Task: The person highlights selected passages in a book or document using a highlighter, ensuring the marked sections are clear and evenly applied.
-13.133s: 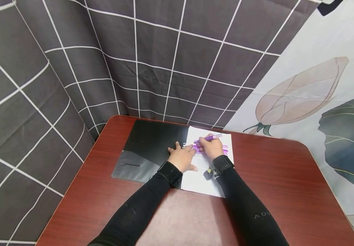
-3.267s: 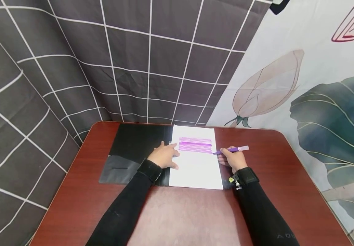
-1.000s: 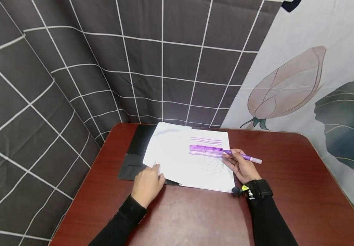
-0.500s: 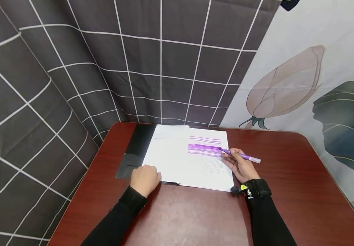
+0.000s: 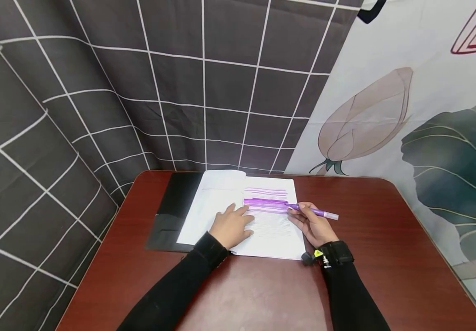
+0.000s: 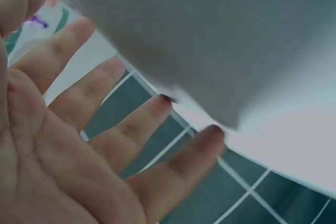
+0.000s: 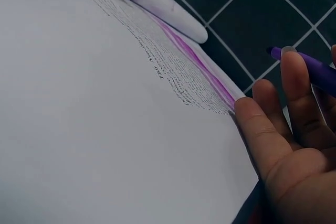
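Left hand [image 5: 230,226]: fingers spread wide and extended, palm down across the seam of the paper, gripping nothing.
Right hand [image 5: 314,226]: fingers hold a purple-barrelled pen with a pale end [image 5: 320,213], its dark tip pointing left at the page's right edge; whether the tip touches paper, I cannot tell.
White printed page with purple lines [image 5: 271,239]: right of the seam, lines banded across its upper half.
White sheet without purple lines [image 5: 204,202]: left of the seam, over a black folder [image 5: 175,202] on a reddish-brown wooden table [image 5: 358,220].
Left hand's shift: half a second ago it was at the white sheet's lower left corner; now it spans the seam, while the pen stays at the same edge.
Seam's meaning: the turn to this page looks finished, the left hand apparently flattening the fold and steadying the marked page.
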Action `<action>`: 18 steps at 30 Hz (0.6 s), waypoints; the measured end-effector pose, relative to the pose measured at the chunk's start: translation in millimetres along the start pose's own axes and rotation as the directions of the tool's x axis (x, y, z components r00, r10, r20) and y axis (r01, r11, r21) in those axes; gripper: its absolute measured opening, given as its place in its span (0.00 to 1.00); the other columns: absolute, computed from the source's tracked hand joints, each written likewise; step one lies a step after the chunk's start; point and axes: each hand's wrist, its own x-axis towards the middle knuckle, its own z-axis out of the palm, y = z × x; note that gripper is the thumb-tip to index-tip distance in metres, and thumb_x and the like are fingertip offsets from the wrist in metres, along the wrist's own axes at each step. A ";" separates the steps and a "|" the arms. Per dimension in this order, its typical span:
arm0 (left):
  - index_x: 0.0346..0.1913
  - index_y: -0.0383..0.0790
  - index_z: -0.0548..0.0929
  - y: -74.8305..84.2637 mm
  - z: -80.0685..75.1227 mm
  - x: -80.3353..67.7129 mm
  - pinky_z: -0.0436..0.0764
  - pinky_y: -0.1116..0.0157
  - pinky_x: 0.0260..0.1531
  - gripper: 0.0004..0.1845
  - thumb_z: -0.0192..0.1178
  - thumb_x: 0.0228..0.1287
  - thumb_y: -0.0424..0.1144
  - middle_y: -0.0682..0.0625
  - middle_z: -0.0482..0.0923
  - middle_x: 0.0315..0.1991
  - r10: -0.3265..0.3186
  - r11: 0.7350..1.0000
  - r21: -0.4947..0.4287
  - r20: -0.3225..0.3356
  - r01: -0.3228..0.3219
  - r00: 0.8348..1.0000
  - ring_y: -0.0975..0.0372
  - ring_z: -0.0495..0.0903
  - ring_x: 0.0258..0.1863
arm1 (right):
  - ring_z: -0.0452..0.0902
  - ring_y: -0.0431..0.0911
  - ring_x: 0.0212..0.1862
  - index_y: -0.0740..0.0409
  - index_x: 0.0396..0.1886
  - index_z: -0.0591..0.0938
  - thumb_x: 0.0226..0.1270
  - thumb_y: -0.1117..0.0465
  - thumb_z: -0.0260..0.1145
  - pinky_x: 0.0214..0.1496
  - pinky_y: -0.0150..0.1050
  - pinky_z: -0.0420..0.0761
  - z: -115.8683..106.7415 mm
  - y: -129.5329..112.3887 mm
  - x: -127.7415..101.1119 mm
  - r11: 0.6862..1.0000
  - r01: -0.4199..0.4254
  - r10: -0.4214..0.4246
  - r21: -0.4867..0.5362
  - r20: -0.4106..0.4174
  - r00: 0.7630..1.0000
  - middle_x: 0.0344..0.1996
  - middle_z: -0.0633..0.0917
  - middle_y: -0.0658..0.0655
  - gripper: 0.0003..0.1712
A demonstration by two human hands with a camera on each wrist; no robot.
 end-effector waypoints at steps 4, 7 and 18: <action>0.72 0.55 0.89 -9.8 12.3 2.5 0.88 0.31 0.62 0.25 0.73 0.78 0.55 0.50 0.81 0.81 -0.028 0.999 -0.032 0.055 0.030 0.998 0.35 0.81 0.77 | 0.94 0.43 0.59 0.52 0.55 0.84 0.95 0.59 0.56 0.71 0.42 0.88 0.0 0.2 2.0 1.000 0.018 -0.018 0.004 0.013 1.000 0.49 0.94 0.51 0.10; 0.75 0.54 0.87 -17.1 22.7 7.0 0.86 0.26 0.63 0.28 0.72 0.78 0.56 0.52 0.80 0.82 -0.018 0.996 -0.084 0.064 0.023 0.998 0.32 0.80 0.78 | 0.94 0.43 0.60 0.53 0.55 0.84 0.94 0.58 0.57 0.70 0.42 0.89 0.7 -1.6 2.6 0.999 0.032 -0.032 -0.003 0.007 0.999 0.49 0.94 0.51 0.09; 0.75 0.54 0.87 -16.6 32.8 7.5 0.86 0.24 0.61 0.33 0.75 0.73 0.60 0.54 0.83 0.79 -0.025 0.998 -0.051 0.064 0.028 0.998 0.29 0.80 0.77 | 0.95 0.44 0.57 0.53 0.55 0.84 0.93 0.55 0.60 0.67 0.44 0.90 7.2 -1.2 1.7 0.999 -0.015 0.011 -0.047 -0.074 0.997 0.47 0.95 0.50 0.09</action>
